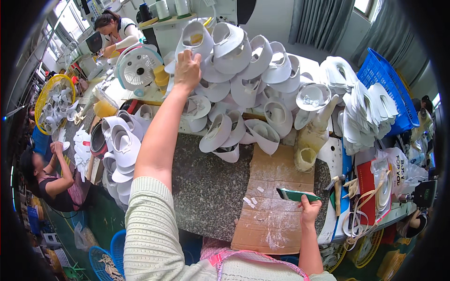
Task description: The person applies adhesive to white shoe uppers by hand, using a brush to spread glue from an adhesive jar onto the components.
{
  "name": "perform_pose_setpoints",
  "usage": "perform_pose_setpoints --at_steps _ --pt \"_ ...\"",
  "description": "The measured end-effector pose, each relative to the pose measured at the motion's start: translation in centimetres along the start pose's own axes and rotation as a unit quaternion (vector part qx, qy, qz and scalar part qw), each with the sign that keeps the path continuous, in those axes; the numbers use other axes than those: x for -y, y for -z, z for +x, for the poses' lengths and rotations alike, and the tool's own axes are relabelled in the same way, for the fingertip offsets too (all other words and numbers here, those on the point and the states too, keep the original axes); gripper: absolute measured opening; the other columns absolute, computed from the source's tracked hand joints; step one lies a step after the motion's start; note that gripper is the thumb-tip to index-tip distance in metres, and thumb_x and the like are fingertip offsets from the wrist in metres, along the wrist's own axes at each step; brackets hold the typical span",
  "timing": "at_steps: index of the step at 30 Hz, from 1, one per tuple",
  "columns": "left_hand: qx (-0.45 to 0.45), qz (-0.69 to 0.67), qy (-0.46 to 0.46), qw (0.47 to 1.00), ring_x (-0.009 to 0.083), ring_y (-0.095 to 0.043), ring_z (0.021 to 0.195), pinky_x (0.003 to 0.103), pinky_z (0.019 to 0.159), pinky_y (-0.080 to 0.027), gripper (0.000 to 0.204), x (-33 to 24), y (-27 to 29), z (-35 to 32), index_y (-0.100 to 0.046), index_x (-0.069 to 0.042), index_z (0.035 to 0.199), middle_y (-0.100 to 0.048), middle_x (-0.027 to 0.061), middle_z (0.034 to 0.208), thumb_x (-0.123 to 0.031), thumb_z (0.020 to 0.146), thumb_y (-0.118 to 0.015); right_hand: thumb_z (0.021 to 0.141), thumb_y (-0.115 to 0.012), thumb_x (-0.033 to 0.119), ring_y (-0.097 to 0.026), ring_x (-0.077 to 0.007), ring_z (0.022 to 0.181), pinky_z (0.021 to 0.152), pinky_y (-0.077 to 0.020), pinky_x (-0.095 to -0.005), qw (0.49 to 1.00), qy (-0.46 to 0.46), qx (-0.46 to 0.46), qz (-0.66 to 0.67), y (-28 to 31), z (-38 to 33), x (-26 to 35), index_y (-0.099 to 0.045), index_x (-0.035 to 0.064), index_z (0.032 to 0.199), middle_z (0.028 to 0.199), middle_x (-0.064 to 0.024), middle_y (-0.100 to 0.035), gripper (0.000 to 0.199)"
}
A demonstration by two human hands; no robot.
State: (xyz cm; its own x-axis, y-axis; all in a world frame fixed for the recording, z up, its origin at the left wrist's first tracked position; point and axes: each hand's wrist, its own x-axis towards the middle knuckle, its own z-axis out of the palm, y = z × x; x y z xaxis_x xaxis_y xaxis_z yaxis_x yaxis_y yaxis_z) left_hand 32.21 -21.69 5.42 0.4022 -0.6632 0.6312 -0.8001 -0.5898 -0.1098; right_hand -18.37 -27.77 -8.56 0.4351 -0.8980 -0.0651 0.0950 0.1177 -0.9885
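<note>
My left arm stretches forward over a dark speckled stone worktop [197, 182]. At the far left of a heaped pile of white shoe uppers, my left hand [187, 70] is closed on the edge of one upper [196, 35]. Low on the right, my right hand [309, 209] grips a green brush [296, 195], its dark end pointing left above a cardboard sheet [267, 178]. White smears and a few small white pieces [251, 202] mark the cardboard. A glue-crusted container [307, 157] stands at the cardboard's far right corner.
More uppers stand stacked [124, 147] to the left. Flat white cut pieces [365, 107] are heaped by a blue crate [389, 89] at right. A hammer [337, 194] and white tape rolls [384, 192] lie nearer. A fan [138, 68] stands far left; two people work beyond.
</note>
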Motion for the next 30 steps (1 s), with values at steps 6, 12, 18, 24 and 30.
perform_pose_setpoints --at_steps 6,12,18,24,30 --pt "-0.113 -0.007 0.027 0.993 0.0334 -0.036 0.112 0.039 0.091 -0.035 0.046 0.5 2.6 -2.4 -0.052 -0.010 0.109 -0.035 0.0145 0.123 -0.014 0.066 -0.066 0.078 -0.063 0.009 -0.049 -0.0081 0.052 0.046 -0.0385 -0.0210 1.000 -0.019 0.002 0.001 -0.7 0.7 -1.4 -0.060 -0.0008 0.081 0.068 -0.0029 -0.058 0.011" --pt "-0.119 -0.107 0.005 0.987 0.0311 -0.037 0.116 0.041 0.095 -0.031 0.039 3.0 8.8 -12.6 -0.055 -0.012 0.105 -0.046 0.0097 0.118 -0.012 0.067 -0.061 0.079 -0.062 0.009 -0.047 -0.0079 0.053 0.047 -0.0368 -0.0205 0.998 0.007 0.058 -0.011 -3.4 0.8 -1.1 -0.060 -0.0021 0.082 0.072 -0.0036 -0.057 0.012" --pt "0.034 0.088 0.166 0.982 0.0333 -0.035 0.114 0.042 0.098 -0.027 0.038 14.1 15.9 -25.7 -0.060 -0.007 0.092 -0.049 0.0119 0.110 0.003 0.057 -0.051 0.078 -0.061 0.008 -0.047 -0.0079 0.057 0.051 -0.0362 -0.0208 0.994 -0.003 0.097 -0.041 -3.3 1.4 -1.5 -0.060 -0.0024 0.083 0.072 -0.0030 -0.056 0.012" --pt "0.226 0.063 0.017 0.972 0.0349 -0.028 0.122 0.043 0.103 -0.022 0.032 13.2 18.6 -24.2 -0.055 -0.003 0.083 -0.041 0.0135 0.121 -0.009 0.056 -0.071 0.076 -0.060 0.005 -0.048 -0.0089 0.062 0.055 -0.0377 -0.0214 0.984 0.074 0.111 -0.121 -4.3 3.0 1.2 -0.061 -0.0023 0.083 0.074 -0.0022 -0.056 0.010" --pt "0.027 0.063 0.047 0.997 0.0321 -0.048 0.096 0.041 0.083 -0.037 0.033 5.1 18.9 -21.0 -0.053 -0.002 0.094 -0.054 0.0138 0.095 -0.020 0.071 -0.069 0.073 -0.066 0.018 -0.056 -0.0172 0.065 0.060 -0.0434 -0.0286 0.892 0.238 -0.106 -0.370 -1.1 12.1 1.0 -0.066 0.0073 0.080 0.072 -0.0063 -0.063 0.013"
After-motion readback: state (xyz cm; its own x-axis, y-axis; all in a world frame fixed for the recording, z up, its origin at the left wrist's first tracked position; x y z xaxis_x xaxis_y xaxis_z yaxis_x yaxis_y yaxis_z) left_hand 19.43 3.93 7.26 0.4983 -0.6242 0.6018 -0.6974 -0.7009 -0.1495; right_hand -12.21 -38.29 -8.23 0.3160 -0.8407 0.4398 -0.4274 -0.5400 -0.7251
